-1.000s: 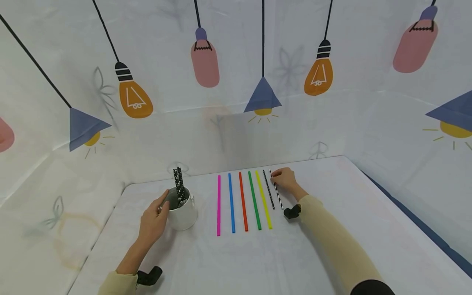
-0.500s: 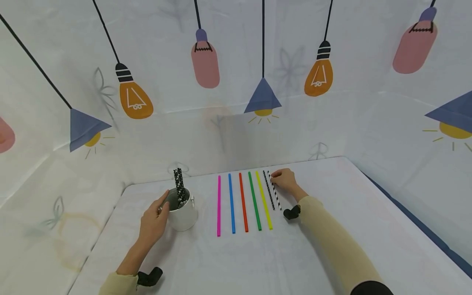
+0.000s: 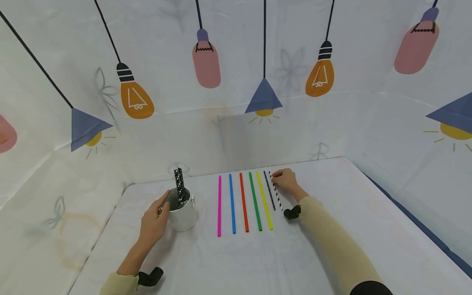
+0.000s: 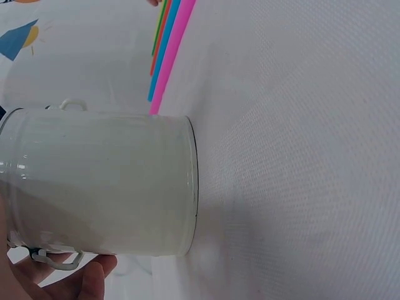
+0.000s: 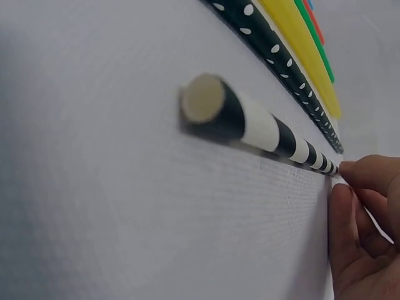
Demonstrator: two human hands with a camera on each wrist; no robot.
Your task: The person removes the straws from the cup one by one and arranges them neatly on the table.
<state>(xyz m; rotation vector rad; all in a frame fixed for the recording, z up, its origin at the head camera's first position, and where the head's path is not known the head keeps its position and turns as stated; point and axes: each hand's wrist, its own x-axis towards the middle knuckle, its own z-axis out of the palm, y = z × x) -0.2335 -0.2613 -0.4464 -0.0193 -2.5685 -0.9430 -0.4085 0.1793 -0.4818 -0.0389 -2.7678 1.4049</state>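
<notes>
White tabletop [image 3: 236, 262]: striped straw [image 5: 261, 129], far end between right fingers [image 5: 372, 172].

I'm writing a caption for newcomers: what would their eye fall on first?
Likely the row of slim pink, blue, red, green and yellow straws on the white table. To its left, the left hand holds a round white pail with dark patterned straws standing inside. Farther right, the right hand pinches the far end of a black-and-white striped straw.
</notes>
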